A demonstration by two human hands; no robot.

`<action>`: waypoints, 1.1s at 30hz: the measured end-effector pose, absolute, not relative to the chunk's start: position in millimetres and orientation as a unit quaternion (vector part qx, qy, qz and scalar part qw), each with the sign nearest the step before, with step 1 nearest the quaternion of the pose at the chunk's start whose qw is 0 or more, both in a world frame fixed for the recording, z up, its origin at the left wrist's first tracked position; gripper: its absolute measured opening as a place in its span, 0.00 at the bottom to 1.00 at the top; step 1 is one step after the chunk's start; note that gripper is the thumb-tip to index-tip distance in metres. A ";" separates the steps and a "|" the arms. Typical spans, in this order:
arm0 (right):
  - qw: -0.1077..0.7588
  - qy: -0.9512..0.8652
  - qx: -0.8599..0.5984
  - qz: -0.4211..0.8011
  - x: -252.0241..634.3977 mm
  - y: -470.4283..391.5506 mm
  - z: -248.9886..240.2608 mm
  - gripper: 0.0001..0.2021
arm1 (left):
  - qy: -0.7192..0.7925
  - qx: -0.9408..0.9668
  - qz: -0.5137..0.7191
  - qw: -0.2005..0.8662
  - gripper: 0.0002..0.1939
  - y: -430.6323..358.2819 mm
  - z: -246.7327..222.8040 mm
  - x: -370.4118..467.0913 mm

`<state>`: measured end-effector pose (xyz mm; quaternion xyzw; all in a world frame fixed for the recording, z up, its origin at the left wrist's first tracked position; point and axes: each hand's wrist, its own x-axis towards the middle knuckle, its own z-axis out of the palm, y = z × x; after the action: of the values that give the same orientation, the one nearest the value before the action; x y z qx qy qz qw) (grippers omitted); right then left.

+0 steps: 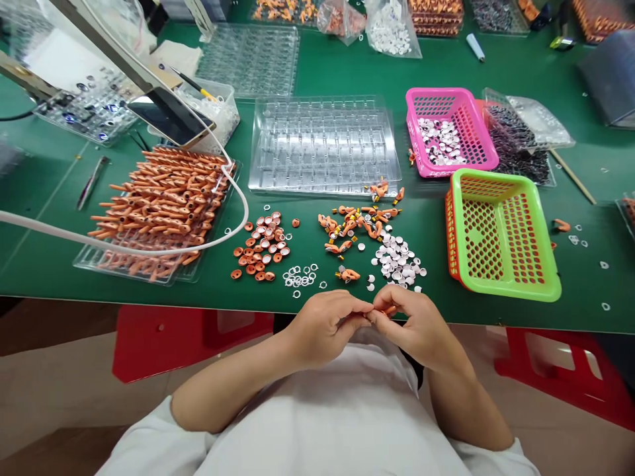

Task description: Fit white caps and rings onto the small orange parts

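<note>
At the table's front edge my left hand [327, 325] and my right hand [419, 328] meet, fingertips pinched together. Between them is a small orange part [390, 310], mostly covered by the fingers; its exact kind is hidden. Just beyond my hands lie a pile of small white discs [398, 259] and several curved orange parts with yellow ends [364, 223]. Left of these are white rings [300, 276] and round copper-coloured caps [261, 250], some with white insides.
A clear moulded tray [325, 149] lies mid-table. To the right stand a green basket [543, 284] and a pink basket [489, 155] with white discs. Stacked orange parts [163, 198] fill trays at left, beneath a looping white cable [238, 192]. Red stools [163, 344] flank me.
</note>
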<state>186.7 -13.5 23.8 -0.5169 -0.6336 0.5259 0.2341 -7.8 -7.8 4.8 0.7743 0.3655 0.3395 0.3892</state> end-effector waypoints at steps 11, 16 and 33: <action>0.322 -0.500 -0.515 0.618 182.9 -12.3 7.2 0.07 | 0.435 0.499 0.329 0.674 0.08 1.2 6.5 -3.3; 0.368 -0.487 -0.523 0.595 184.1 -21.3 2.6 0.07 | 0.411 0.373 0.344 0.757 0.10 2.2 4.3 -1.2; 0.352 -0.537 -0.555 0.529 180.4 -26.5 0.5 0.05 | 0.474 0.299 0.318 0.765 0.06 9.0 9.8 7.9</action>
<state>180.4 -26.5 0.5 -0.5554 -0.5367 0.5290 0.3516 7.9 9.0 9.8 0.2988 0.4737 0.3176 0.7652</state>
